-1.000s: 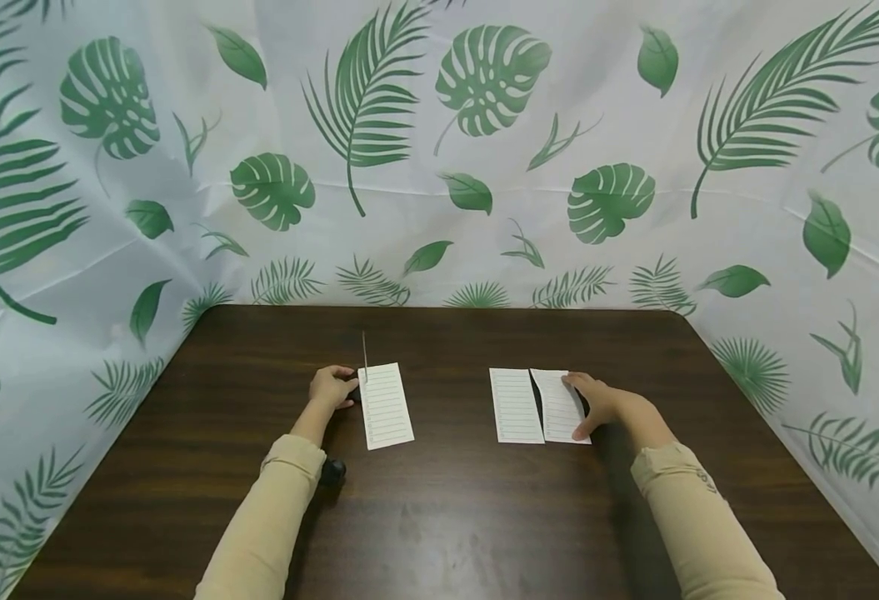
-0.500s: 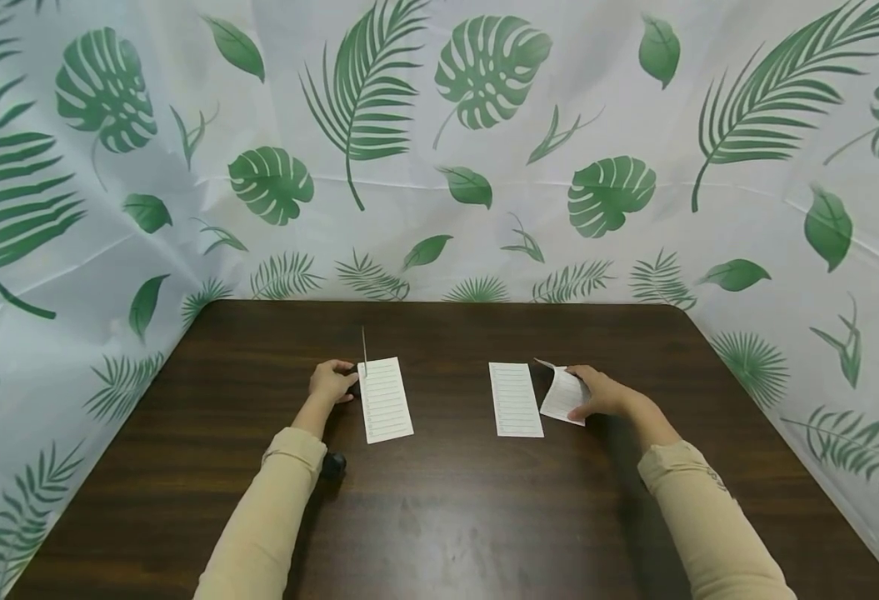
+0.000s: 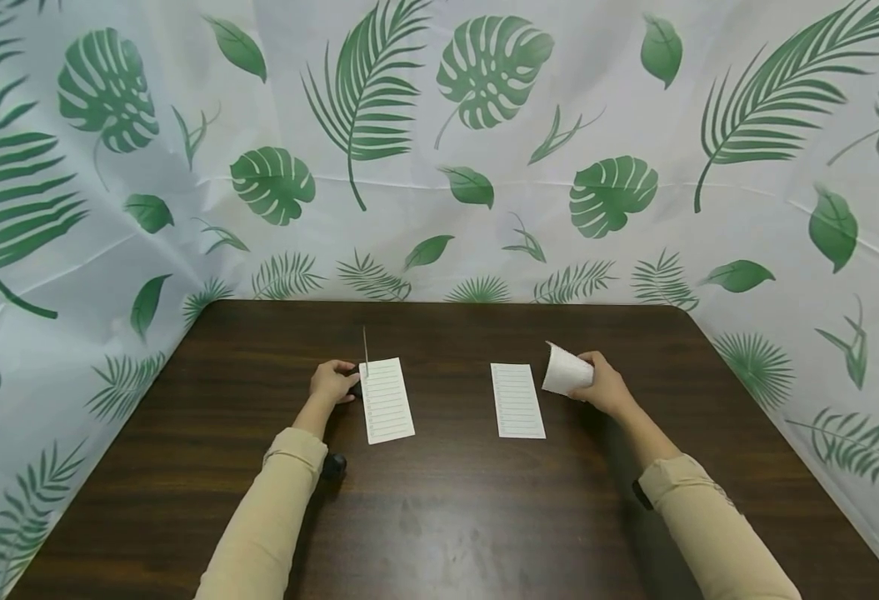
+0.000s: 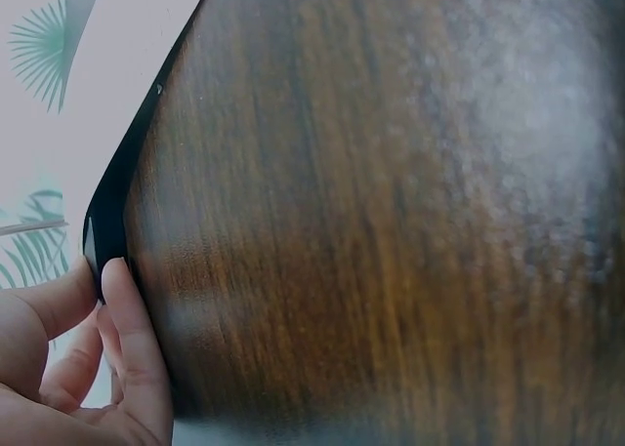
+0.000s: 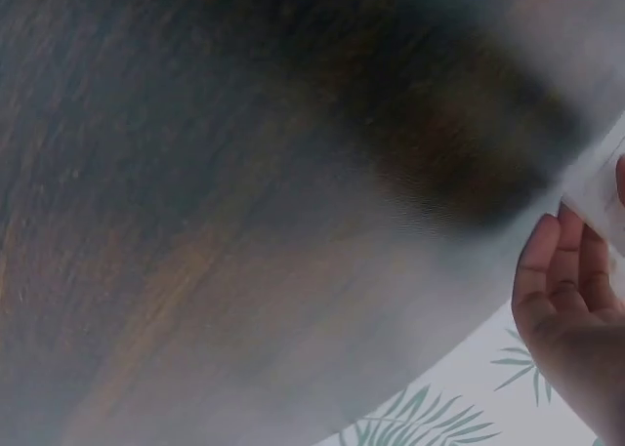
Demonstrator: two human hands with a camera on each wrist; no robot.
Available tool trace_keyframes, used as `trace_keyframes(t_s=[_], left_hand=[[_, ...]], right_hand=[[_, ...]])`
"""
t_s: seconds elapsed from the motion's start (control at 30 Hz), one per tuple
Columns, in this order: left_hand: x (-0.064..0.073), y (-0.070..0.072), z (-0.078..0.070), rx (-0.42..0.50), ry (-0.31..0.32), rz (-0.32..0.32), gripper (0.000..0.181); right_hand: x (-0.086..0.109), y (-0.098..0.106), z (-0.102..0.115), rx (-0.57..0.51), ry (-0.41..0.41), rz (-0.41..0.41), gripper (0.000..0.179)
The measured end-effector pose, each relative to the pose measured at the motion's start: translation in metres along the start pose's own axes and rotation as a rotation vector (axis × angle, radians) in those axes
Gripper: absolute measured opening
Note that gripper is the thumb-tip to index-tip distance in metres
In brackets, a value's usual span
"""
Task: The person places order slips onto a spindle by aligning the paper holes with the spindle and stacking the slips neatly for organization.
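Note:
My left hand (image 3: 331,382) pinches the black base (image 4: 115,197) of a paper spike between thumb and fingers. The thin rod (image 3: 365,346) of the spike stands upright at the top left of a lined white sheet (image 3: 387,404), which covers most of the base. My right hand (image 3: 602,385) holds another paper sheet (image 3: 565,372) by its right side, lifted and curled, its blank side showing. At the right edge of the right wrist view, only part of that sheet and the fingers (image 5: 564,265) show. A third lined sheet (image 3: 517,402) lies flat to the left of my right hand.
The dark wooden table (image 3: 439,517) has rounded far corners. Behind it and along both sides hangs a white curtain (image 3: 409,192) printed with green leaves. A small black device (image 3: 332,467) shows at my left wrist.
My right hand has picked the right-hand sheet up off the table and turned it so its blank side shows. The left hand and the other two sheets have stayed in place.

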State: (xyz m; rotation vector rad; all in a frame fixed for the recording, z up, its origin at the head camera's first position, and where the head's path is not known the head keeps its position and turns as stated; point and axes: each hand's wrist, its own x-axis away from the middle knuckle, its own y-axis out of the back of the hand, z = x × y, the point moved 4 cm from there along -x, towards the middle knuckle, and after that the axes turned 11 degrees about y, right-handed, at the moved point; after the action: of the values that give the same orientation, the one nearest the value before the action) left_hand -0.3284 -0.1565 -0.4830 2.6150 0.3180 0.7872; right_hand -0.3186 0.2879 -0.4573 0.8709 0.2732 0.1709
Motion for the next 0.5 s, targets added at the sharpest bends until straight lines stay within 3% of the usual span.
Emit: trace_keyframes(t_s=[0.1, 0.2, 0.37, 0.5], left_hand=[[-0.001, 0.0, 0.0, 0.003, -0.003, -0.001, 0.028], [-0.001, 0.0, 0.0, 0.008, -0.005, -0.003, 0.028], [-0.001, 0.0, 0.001, 0.007, -0.005, -0.002, 0.028], [-0.001, 0.0, 0.0, 0.007, -0.011, 0.0, 0.028]], right_hand=[[-0.001, 0.001, 0.004, -0.021, 0.003, -0.033, 0.062], [-0.002, 0.0, 0.004, -0.041, -0.037, -0.017, 0.076], [-0.001, -0.003, -0.002, -0.206, -0.27, 0.037, 0.112], [0.005, -0.002, -0.008, -0.335, -0.464, 0.025, 0.118]])
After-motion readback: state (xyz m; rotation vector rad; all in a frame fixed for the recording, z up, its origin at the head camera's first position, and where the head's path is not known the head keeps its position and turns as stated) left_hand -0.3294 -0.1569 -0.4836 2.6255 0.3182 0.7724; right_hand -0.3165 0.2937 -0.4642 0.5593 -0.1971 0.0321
